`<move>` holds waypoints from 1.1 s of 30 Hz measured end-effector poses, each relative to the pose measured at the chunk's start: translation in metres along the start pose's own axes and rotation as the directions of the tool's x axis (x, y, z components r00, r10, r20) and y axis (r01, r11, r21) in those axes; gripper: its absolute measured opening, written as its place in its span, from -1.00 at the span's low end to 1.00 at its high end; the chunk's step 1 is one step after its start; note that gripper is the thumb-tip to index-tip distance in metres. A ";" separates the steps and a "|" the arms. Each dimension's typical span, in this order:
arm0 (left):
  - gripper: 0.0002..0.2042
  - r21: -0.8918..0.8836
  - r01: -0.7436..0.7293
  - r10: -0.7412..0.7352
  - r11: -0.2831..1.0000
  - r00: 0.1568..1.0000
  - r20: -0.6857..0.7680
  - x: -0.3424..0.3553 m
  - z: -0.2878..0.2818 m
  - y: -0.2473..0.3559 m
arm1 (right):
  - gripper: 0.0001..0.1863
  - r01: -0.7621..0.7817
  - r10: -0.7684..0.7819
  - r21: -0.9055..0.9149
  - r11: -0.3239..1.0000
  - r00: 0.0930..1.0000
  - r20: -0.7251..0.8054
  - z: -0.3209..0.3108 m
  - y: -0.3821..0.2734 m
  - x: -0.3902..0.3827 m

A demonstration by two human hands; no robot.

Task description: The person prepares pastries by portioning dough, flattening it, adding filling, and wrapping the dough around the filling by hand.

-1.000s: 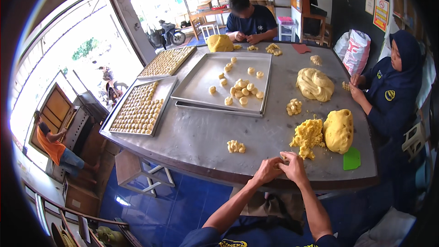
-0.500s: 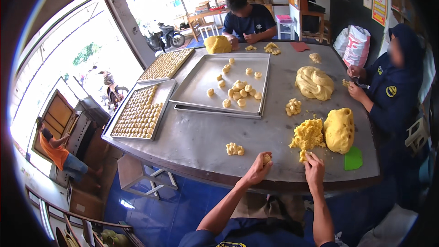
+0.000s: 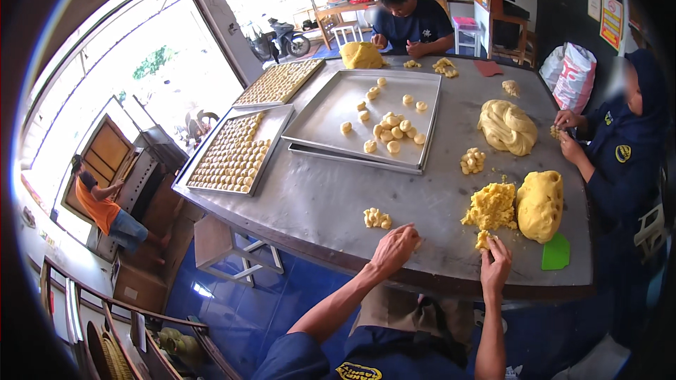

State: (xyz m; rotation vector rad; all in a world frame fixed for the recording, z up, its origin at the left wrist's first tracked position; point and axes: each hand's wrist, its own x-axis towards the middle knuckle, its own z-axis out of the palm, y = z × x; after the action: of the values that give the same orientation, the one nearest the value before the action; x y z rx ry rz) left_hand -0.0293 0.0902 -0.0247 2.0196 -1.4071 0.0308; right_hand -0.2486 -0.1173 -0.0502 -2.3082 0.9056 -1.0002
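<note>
My left hand [image 3: 396, 250] is turned back-up near the table's front edge, fingers curled round a small dough piece that is mostly hidden. Just beyond it lies a cluster of small pale dough pieces [image 3: 377, 218]. My right hand [image 3: 496, 262] pinches a lump of crumbly yellow filling [image 3: 482, 240], at the near side of a larger heap of filling [image 3: 491, 205]. Touching that heap on the right is a big smooth yellow mass [image 3: 540, 206]. A green scraper [image 3: 556, 252] lies close to my right hand.
A large tray [image 3: 331, 134] holds scattered dough balls. Two trays with rows of balls, the nearer one [image 3: 264, 169] included, stand left. A pale dough mass [image 3: 507, 127] lies right of centre. Co-workers sit at the far side [image 3: 415, 24] and right [image 3: 627, 127]; another person [image 3: 102, 200] stands left.
My left hand has turned over, so its back faces up and the dough piece is mostly hidden. My right hand stays at the filling. The whole view has shifted slightly.
</note>
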 end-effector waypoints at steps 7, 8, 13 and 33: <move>-0.83 -0.083 0.176 -0.183 0.981 0.980 -0.079 0.014 -0.016 0.023 | -0.58 0.021 -0.021 0.001 1.000 1.000 0.013 0.003 0.010 0.000; -0.79 0.030 0.342 -0.343 0.939 0.938 0.043 0.038 -0.029 0.034 | -0.57 0.008 -0.008 -0.006 1.000 1.000 0.009 0.001 0.011 0.000; -0.77 0.276 0.246 -0.212 0.929 0.966 -0.149 0.065 0.010 -0.005 | -0.58 0.021 -0.021 -0.015 1.000 1.000 0.016 -0.003 -0.002 0.001; -0.60 0.145 0.193 -0.165 0.970 0.968 -0.187 0.006 -0.057 -0.093 | -0.55 0.176 -0.157 -0.194 0.965 0.981 0.111 -0.003 -0.001 0.016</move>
State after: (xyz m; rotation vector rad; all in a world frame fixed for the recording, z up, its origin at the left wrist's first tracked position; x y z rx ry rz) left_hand 0.0709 0.1335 -0.0253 2.2129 -1.1407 0.2438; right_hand -0.2425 -0.1284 -0.0401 -2.6169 0.8188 -0.8903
